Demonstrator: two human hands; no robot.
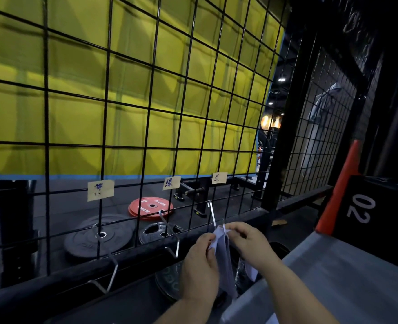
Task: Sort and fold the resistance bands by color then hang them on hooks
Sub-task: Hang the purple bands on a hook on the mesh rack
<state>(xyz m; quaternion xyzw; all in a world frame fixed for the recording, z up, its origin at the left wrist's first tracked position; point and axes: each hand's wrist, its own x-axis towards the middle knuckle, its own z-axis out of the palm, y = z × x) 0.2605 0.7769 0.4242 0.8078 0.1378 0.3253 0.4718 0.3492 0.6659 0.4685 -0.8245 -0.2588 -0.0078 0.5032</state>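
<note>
Leftward, paper labels (100, 190) on wire grid (149, 109), writing too blurred to read. Rightward and nearer, left hand (200, 272), fingers curled, pinching top of pale folded band (224, 265) beside rightmost hook (212, 213); right hand (249, 244) pinching same edge. Band's lower end lost in shadow between the wrists

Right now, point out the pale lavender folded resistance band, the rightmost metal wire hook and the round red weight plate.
Lavender resistance band (223, 260), head view, middle fold.
Rightmost wire hook (212, 213), head view, shank.
Red weight plate (143, 208), head view, left face.
</note>
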